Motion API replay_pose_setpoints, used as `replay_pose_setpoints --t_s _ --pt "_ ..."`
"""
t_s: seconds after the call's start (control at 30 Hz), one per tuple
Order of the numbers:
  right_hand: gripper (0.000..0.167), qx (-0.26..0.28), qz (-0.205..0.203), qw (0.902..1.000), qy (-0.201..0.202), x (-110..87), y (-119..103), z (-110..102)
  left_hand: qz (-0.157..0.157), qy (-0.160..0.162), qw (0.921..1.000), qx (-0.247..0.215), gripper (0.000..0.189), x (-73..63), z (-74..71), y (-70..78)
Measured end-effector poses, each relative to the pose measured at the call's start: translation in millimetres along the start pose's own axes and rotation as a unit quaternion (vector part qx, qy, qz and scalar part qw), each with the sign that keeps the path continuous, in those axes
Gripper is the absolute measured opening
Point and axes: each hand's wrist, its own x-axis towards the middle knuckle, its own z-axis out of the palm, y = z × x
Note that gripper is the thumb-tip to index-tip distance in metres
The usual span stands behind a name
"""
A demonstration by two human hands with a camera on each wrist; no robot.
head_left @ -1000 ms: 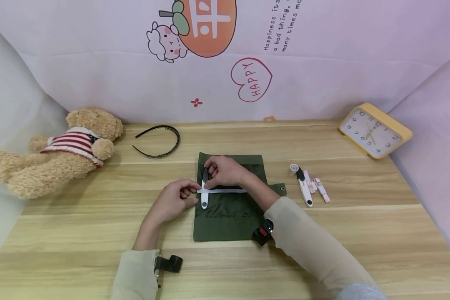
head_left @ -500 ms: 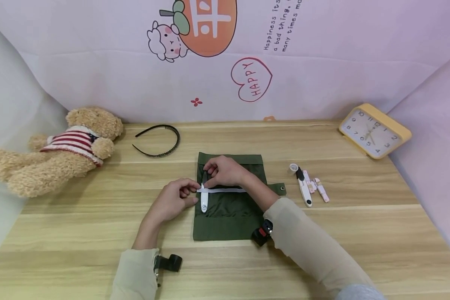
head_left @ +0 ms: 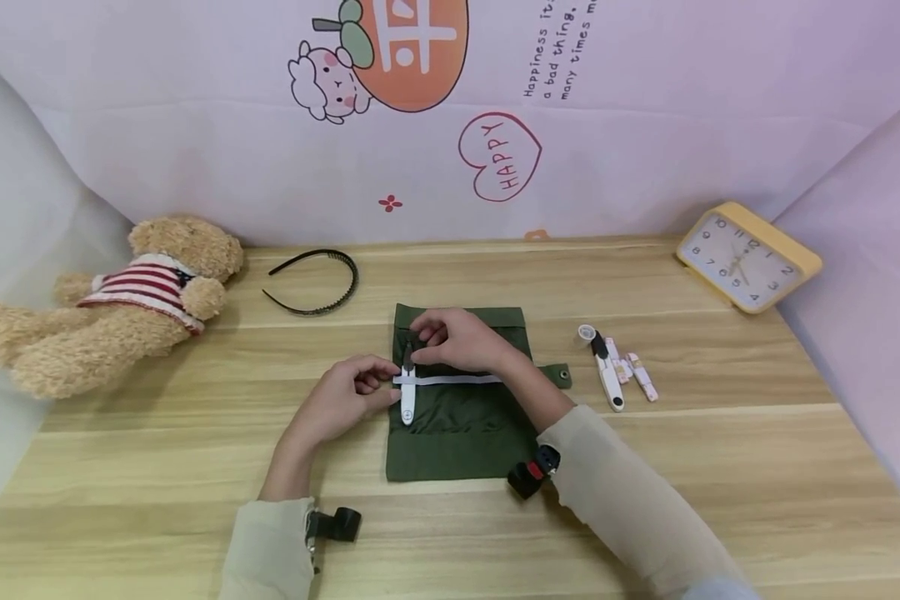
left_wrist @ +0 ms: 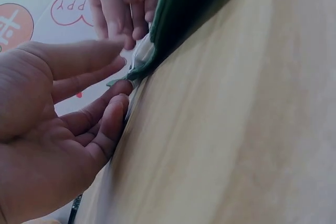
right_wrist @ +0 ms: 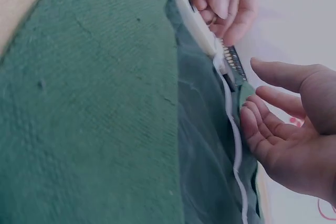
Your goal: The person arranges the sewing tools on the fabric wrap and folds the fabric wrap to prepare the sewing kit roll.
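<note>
A slim white tool with a black end [head_left: 408, 402] lies upright along the left part of a dark green cloth pouch [head_left: 450, 457], under its white elastic band [head_left: 457, 380]. At the pouch's left edge, my left hand [head_left: 348, 393] rests with its fingertips near the band and its thumb beside the tool. My right hand [head_left: 465, 340] is over the upper part of the pouch, fingers bent, right beside the black end. The right wrist view shows a gap between the right thumb [right_wrist: 278, 74] and the tool [right_wrist: 197, 27].
To the right lie a similar white and black tool [head_left: 610, 383], a small round roll [head_left: 586, 333] and small pink-and-white pieces [head_left: 642, 379]. A yellow clock [head_left: 750, 257] stands at the back right. A black headband [head_left: 352, 279] and a teddy bear [head_left: 146, 292] are at the left.
The white tool has slid a little toward the near side under the band. My right hand has let go of its black end and shifted slightly right. The left hand has barely moved.
</note>
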Motion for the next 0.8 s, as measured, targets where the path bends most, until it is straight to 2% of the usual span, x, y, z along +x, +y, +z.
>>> replay_pose_setpoints --t_s 0.17,0.43,0.63,0.8 --pt "0.043 -0.004 -0.01 0.9996 0.025 -12.6 2.6 -11.7 0.009 0.013 0.9999 0.002 0.026 -2.1 2.3 3.6" --pt "0.046 -0.001 -0.017 0.9959 0.089 -38.4 11.0 -40.5 0.058 0.05 0.9971 0.003 0.027 -2.3 11.3 11.5" --pt "0.047 0.002 0.003 0.9932 0.116 -59.2 17.7 -67.1 0.065 0.043 0.997 0.004 0.038 -1.2 15.9 10.8" --pt "0.048 0.003 0.026 0.9897 0.141 -75.5 27.0 -85.9 0.056 0.031 0.9977 0.021 0.044 0.2 18.1 14.1"
